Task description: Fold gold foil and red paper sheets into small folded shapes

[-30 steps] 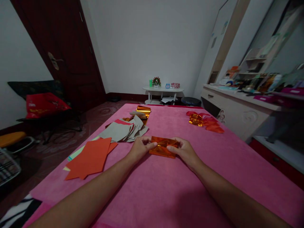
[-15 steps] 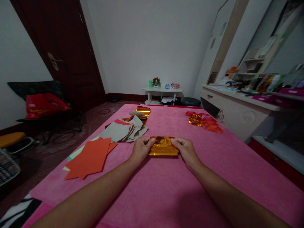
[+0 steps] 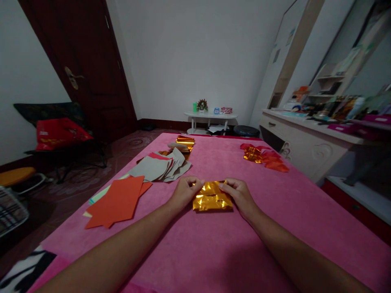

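Observation:
A crinkled gold foil paper (image 3: 211,198) lies in front of me on the pink cloth-covered surface (image 3: 214,252). My left hand (image 3: 184,191) pinches its upper left edge with curled fingers. On the other side, my right hand (image 3: 239,193) pinches the upper right edge. Both hands rest on the cloth with the foil between them.
Red-orange sheets (image 3: 117,201) lie at the left, a fanned pile of grey sheets (image 3: 160,167) behind them, and a gold foil stack (image 3: 184,142) further back. Folded red and gold pieces (image 3: 263,156) sit at the far right. A pale dresser (image 3: 308,142) stands right, a dark door (image 3: 88,69) left.
The foil, orange side up a second ago, now shows its gold side and lies a little nearer to me. Both hands kept hold of its top edge.

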A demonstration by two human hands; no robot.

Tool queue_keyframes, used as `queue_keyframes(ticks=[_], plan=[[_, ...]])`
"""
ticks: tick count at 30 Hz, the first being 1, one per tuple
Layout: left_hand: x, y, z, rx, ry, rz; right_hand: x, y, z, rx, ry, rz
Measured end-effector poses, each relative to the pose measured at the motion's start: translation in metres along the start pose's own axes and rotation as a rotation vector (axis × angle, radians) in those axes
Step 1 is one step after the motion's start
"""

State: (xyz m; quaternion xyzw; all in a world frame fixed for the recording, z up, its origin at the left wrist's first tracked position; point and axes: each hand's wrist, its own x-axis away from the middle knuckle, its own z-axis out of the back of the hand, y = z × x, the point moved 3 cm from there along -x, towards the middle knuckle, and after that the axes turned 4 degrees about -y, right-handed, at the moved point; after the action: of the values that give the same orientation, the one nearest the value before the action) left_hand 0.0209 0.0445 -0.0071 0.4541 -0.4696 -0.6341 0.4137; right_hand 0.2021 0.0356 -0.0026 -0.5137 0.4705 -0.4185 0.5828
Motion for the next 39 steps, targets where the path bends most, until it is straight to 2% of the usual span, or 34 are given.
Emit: queue_keyframes(ticks=[4, 8, 14, 19, 24, 28, 30, 32, 35, 37, 39], plan=[[0.002, 0.001, -0.006, -0.038, -0.060, -0.007, -0.004, -0.008, -0.001, 0.047, -0.122, -0.032], [0.007, 0.004, -0.016, -0.074, -0.133, -0.024, -0.006, -0.014, -0.006, 0.201, -0.279, -0.044], [0.007, 0.008, -0.017, -0.139, -0.140, -0.052, -0.004, -0.017, -0.007, 0.299, -0.367, 0.011], [0.002, 0.009, -0.011, -0.040, -0.160, 0.019, -0.007, -0.020, 0.002, 0.305, -0.310, 0.007], [0.006, 0.013, -0.010, 0.148, -0.331, 0.122, -0.008, -0.023, 0.011, 0.217, -0.216, -0.021], [0.012, 0.014, -0.016, 0.096, -0.430, 0.107, -0.007, -0.025, 0.012, 0.155, -0.182, -0.038], [0.013, 0.012, -0.016, 0.062, -0.386, 0.104, -0.008, -0.025, 0.014, 0.171, -0.193, -0.044], [0.011, 0.009, -0.012, 0.057, -0.270, 0.105, -0.011, -0.024, 0.021, 0.168, -0.176, -0.036], [0.005, 0.008, -0.002, 0.065, -0.055, 0.077, -0.015, -0.021, 0.039, 0.073, -0.018, -0.011], [0.002, 0.008, 0.005, 0.065, 0.096, 0.035, -0.015, -0.018, 0.044, 0.030, 0.047, -0.001], [0.001, 0.010, 0.008, 0.065, 0.231, -0.005, -0.012, -0.015, 0.032, 0.060, -0.034, -0.012]])
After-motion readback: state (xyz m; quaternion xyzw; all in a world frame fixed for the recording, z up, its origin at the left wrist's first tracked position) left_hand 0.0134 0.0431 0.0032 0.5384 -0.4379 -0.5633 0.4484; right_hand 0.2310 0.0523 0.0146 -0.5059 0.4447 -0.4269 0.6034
